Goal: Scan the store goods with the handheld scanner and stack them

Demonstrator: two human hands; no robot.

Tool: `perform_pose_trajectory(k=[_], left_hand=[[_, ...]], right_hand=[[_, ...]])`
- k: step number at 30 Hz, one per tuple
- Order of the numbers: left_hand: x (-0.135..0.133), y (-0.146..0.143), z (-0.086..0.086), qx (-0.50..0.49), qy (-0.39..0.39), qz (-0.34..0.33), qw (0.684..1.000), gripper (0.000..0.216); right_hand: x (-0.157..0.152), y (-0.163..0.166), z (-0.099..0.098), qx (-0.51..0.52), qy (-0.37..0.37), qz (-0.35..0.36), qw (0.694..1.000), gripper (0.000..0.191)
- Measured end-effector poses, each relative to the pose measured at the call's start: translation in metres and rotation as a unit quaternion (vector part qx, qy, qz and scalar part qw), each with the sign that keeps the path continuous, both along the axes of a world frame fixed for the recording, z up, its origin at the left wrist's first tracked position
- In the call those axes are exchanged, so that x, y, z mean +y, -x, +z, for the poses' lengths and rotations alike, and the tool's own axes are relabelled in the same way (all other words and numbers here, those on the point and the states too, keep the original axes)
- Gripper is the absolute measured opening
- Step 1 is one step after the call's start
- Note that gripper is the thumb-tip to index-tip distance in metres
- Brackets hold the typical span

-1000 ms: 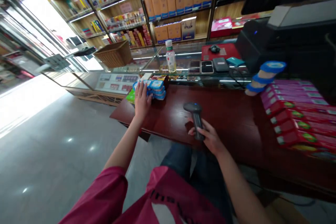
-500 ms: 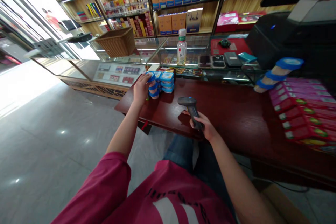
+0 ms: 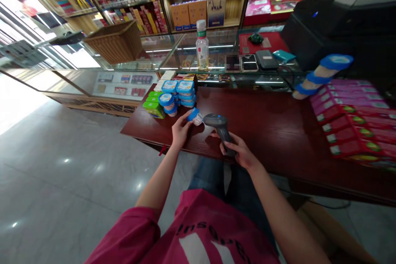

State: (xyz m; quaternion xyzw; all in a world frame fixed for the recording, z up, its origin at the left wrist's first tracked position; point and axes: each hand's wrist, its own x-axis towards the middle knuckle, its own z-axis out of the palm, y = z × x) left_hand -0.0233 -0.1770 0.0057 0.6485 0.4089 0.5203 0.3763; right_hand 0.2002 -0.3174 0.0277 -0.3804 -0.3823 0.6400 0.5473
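My left hand (image 3: pixel 181 130) is closed around a small tub with a blue lid (image 3: pixel 195 116), tilted on its side above the desk. In my right hand (image 3: pixel 239 150) is a black barcode scanner (image 3: pixel 221 128), gripped by its handle, its head close to the tub and pointing left at it. Behind my left hand stands a short stack of round blue-lidded tubs (image 3: pixel 167 101). Beside it are stacked rectangular blue tubs (image 3: pixel 185 88) and several green packs (image 3: pixel 154 108).
The dark red wooden desk (image 3: pixel 260 123) stretches to the right. Red and pink boxes (image 3: pixel 355 128) are piled there, with a leaning stack of blue-lidded tubs (image 3: pixel 318 78) beside them. A bottle (image 3: pixel 202 47) and a phone (image 3: pixel 250 62) rest on the glass counter behind. A wicker basket (image 3: pixel 116 41) is farther left.
My left hand has lifted the top tub off the round stack and brought it right and nearer me, in front of the scanner. My right hand still holds the scanner in much the same place.
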Motion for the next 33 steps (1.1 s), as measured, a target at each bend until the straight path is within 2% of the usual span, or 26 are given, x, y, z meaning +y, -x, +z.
perform_pose_trajectory(k=[9, 14, 17, 23, 26, 28, 33], left_hand=[[0.002, 0.003, -0.004, 0.005, -0.004, -0.026, 1.0, 0.037], [0.0, 0.002, -0.002, -0.007, -0.009, -0.031, 0.999, 0.037], [-0.001, 0.002, 0.0, 0.029, -0.018, -0.014, 0.999, 0.036], [-0.008, -0.008, 0.003, 0.096, -0.058, -0.018, 0.994, 0.037], [-0.008, -0.031, 0.002, 0.14, -0.114, -0.062, 0.982, 0.037], [-0.007, -0.055, 0.001, 0.167, -0.157, -0.111, 0.967, 0.037], [-0.007, -0.146, -0.002, 0.196, -0.22, -0.228, 0.928, 0.041]], right_hand=[[0.005, 0.002, 0.001, 0.028, 0.02, 0.011, 0.999, 0.053], [0.003, 0.002, -0.001, 0.022, 0.009, 0.013, 1.0, 0.046], [0.002, 0.003, -0.006, 0.035, -0.002, -0.026, 0.999, 0.041], [-0.006, -0.011, -0.01, 0.051, -0.002, -0.157, 0.986, 0.04], [-0.017, -0.039, -0.01, 0.039, -0.009, -0.225, 0.974, 0.037], [-0.03, -0.064, -0.009, 0.023, -0.012, -0.265, 0.964, 0.041], [-0.068, -0.125, -0.011, -0.064, -0.029, -0.343, 0.937, 0.049]])
